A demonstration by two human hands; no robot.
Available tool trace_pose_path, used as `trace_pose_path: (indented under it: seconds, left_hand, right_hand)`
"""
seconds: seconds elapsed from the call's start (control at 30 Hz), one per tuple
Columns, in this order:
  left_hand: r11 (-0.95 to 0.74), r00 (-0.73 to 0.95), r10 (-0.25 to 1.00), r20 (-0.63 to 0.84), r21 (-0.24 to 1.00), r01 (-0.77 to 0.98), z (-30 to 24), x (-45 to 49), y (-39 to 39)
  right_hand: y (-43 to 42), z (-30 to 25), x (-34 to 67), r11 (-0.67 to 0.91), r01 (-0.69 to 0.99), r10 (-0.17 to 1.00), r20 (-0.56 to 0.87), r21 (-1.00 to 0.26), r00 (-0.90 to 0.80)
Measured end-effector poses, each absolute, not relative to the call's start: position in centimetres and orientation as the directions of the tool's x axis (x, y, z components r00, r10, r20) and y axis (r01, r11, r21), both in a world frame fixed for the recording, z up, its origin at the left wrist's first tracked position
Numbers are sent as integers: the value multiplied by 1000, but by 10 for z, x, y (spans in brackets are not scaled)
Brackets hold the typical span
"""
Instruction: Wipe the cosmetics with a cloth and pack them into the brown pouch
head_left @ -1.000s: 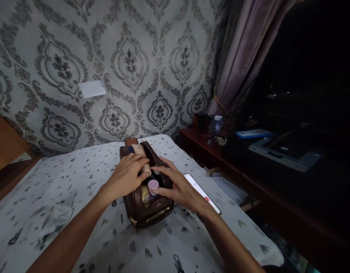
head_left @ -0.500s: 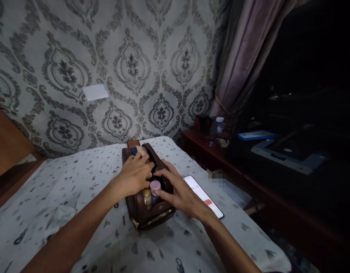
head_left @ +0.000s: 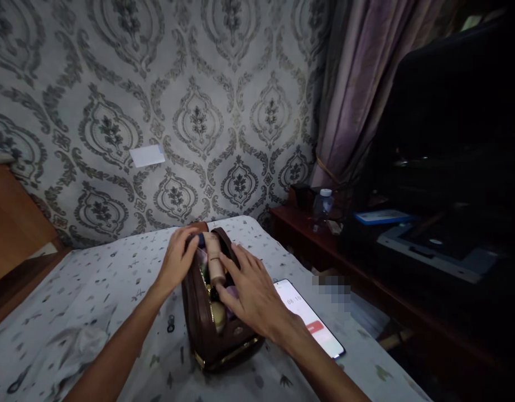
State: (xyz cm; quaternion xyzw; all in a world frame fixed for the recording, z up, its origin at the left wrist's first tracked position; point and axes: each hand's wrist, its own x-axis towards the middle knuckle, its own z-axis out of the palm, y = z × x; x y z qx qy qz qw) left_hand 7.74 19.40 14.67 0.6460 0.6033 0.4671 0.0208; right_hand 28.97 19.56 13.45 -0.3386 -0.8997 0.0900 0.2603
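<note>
A brown zip-up toiletry bag [head_left: 198, 335] with gold zipper teeth lies unzipped on the bed. Inside it are a beige tube [head_left: 214, 257], a yellowish round-capped container [head_left: 218, 315], a purple item [head_left: 232, 296] partly covered by my fingers, and a dark blue item at the far end. My left hand [head_left: 178, 259] has its thumb and fingers around the bag's far left rim. Over the right side of the opening, my right hand [head_left: 257, 290] spreads its fingers, the thumb and fingertips close to the lower end of the tube; whether they touch it is unclear.
Right of the bag a phone [head_left: 309, 318] lies face up with its screen lit. A red-brown ledge [head_left: 288, 220] beyond the bed bears a clear bottle [head_left: 323, 206]. Patterned wallpaper rises behind, and crumpled white cloth [head_left: 79, 346] lies on the left.
My left hand has come out of the bag's middle to its left rim, uncovering the beige tube. My right hand now reaches further over the opening, hiding much of the purple item. The view tilted up slightly.
</note>
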Motion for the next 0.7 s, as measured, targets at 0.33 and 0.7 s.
trace_pose_path:
  seconds: [0.33, 0.7]
  left_hand:
    - [-136, -417, 853, 313, 906, 401, 118, 50, 231]
    - [271, -456, 867, -201, 958, 92, 126, 24, 286]
  right_hand:
    - [199, 147, 274, 783, 534, 618, 301, -318, -726]
    - [200, 152, 274, 746, 546, 652, 252, -382, -715]
